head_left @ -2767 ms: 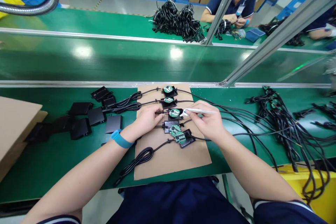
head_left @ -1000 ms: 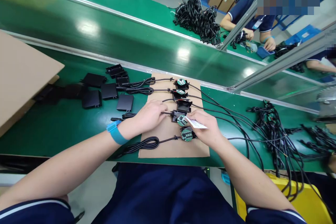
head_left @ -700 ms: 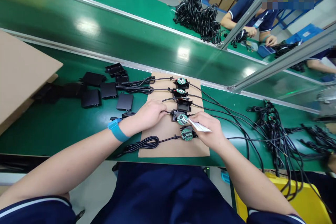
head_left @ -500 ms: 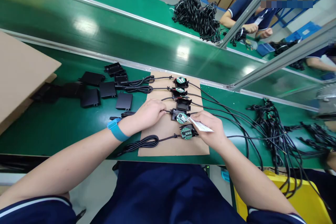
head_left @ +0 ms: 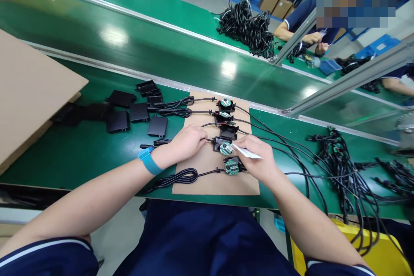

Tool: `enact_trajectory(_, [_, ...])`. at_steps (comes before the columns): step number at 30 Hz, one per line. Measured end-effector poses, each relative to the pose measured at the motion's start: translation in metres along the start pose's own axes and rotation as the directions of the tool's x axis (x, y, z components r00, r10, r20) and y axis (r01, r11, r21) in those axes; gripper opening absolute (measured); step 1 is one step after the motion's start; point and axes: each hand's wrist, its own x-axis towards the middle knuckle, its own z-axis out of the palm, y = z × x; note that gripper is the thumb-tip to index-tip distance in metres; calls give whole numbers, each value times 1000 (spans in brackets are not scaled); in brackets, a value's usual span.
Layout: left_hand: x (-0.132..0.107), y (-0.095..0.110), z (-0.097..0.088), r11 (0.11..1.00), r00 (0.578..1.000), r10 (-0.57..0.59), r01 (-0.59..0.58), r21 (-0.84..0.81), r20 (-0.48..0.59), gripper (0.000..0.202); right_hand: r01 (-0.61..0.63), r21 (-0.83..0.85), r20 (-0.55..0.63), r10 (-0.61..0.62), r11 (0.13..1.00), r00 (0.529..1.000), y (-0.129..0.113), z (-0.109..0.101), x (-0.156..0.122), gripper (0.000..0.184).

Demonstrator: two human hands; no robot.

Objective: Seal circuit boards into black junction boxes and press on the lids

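A brown cardboard sheet (head_left: 213, 181) lies on the green bench, with several black housings in a row, each on a black cable. My left hand (head_left: 187, 140) is closed, pinching the cable just left of the fourth housing (head_left: 218, 142). My right hand (head_left: 255, 157) is closed on a white tube-like tool (head_left: 246, 152), whose tip touches the round green circuit board (head_left: 226, 148) at that housing. Another round green board (head_left: 230, 166) sits in the nearest housing, close under my right hand. A blue band (head_left: 149, 161) is on my left wrist.
Several black covers (head_left: 139, 112) lie left of the sheet beside a cardboard box (head_left: 29, 90). A heap of black cables (head_left: 343, 164) lies on the right above a yellow bin (head_left: 378, 250). A conveyor (head_left: 145, 47) runs behind; a co-worker's hands (head_left: 315, 43) work at cable bundles (head_left: 249, 26) beyond.
My hands went from the third housing to the fourth, nearer to me. The view shifted left and down. In the last second the hands barely moved.
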Motion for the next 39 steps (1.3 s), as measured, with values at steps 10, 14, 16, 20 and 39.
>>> enact_trajectory(10, [1,1,-2,1000,999,-27,26,11,19,16,63,-1,117,-62,998,991,3,19,17,21])
enact_trajectory(14, [2,1,-1,999,999,-32,32,12,27,16,55,-12,128,-53,998,990,3,15,16,21])
enact_trajectory(16, [2,1,-1,999,999,-33,33,17,27,16,39,-21,126,-36,999,991,2,13,16,20])
enact_trajectory(20, [1,0,-1,1000,1000,-24,24,15,19,16,32,-19,134,-29,999,991,2,10,13,19])
enact_trajectory(39, [2,4,-2,999,1000,-24,24,22,14,16,2,-24,73,0,1000,997,2,-4,-8,15])
